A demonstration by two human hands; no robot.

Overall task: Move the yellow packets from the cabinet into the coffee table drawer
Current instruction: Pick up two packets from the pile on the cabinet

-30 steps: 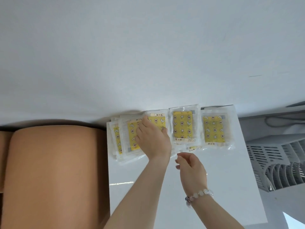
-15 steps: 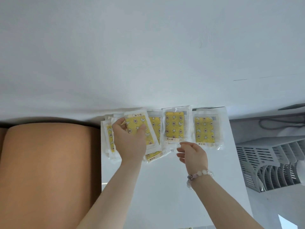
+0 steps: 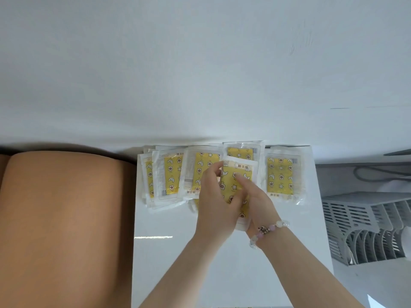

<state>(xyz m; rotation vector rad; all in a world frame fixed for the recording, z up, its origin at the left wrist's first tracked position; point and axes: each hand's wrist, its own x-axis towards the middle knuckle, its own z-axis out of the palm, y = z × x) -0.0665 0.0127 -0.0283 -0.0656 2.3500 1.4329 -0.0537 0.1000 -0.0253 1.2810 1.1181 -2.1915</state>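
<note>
Several yellow packets in clear wrappers lie in a row against the wall on the white cabinet top. One yellow packet is lifted off the row between both hands. My left hand grips its left edge with curled fingers. From the right, my right hand, with a bead bracelet at the wrist, holds it with the thumb laid over the front. A stack of packets remains at the left, and a single packet lies at the right. The coffee table drawer is not in view.
A tan cushioned seat back stands against the cabinet's left side. At the right, a grey slatted rack sits below a cable. A white wall rises right behind the packets.
My left hand has carried a packet from the left stack to the right. My right hand has come up and taken hold of the same packet.
</note>
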